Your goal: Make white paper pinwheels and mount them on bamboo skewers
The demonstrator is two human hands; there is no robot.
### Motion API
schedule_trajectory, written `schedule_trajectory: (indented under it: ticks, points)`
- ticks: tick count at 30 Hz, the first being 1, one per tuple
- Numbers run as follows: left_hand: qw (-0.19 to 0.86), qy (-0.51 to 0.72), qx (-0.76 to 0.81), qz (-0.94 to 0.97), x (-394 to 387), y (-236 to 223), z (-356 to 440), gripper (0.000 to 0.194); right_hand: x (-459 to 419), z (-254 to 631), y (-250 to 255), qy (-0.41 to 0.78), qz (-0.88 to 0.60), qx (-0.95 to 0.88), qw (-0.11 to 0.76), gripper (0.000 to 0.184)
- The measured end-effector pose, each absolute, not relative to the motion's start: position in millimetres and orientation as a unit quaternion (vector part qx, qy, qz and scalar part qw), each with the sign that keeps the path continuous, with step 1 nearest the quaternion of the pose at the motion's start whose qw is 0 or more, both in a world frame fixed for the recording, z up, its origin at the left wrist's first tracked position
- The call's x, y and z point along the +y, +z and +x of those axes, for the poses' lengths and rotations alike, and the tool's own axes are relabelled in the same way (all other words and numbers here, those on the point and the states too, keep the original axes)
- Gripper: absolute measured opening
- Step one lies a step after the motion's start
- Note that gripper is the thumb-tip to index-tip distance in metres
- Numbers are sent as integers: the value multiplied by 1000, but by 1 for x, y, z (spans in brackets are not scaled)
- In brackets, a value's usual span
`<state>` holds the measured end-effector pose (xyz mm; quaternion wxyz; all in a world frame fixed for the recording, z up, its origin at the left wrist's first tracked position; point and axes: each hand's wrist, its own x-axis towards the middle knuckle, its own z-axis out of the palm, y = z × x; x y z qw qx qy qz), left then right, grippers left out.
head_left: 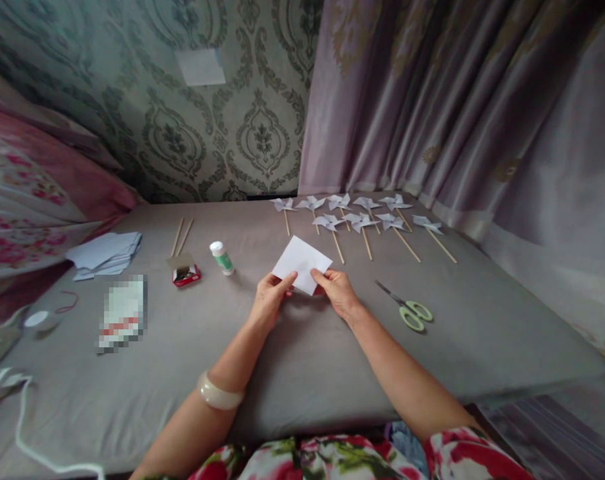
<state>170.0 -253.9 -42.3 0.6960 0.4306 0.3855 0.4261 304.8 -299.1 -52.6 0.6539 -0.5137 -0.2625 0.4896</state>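
Note:
Between my two hands is a square sheet of white paper (303,259), turned with one corner toward me and lifted over the table. My left hand (275,293) pinches its left lower edge, thumb on top. On the opposite side my right hand (336,291) grips the right lower edge in the same way; the fingers beneath the sheet are mostly hidden. Closest to my right hand lies a pair of scissors (407,310) with pale green handles, blades pointing away to the left. Left of my hands stands a white and green glue bottle (222,259).
Several paper pinwheels on sticks (363,223) lie at the back right. A small red box (186,275) sits near two wooden sticks (182,237). Farther left are a stack of white paper (105,255), a blurred-out packet (123,312) and a white cord (25,427).

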Motion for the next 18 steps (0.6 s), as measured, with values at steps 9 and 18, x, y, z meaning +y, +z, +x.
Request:
schedule_trajectory:
  ticks: [9,18]
  points:
    - [689,427,414,414,-255,-47,172,35,-299,302,-53,433,-541,-267,670,38]
    - [688,393,412,449,-257,-46,172,38,-299,312,-48,396,-585,-261,658,31]
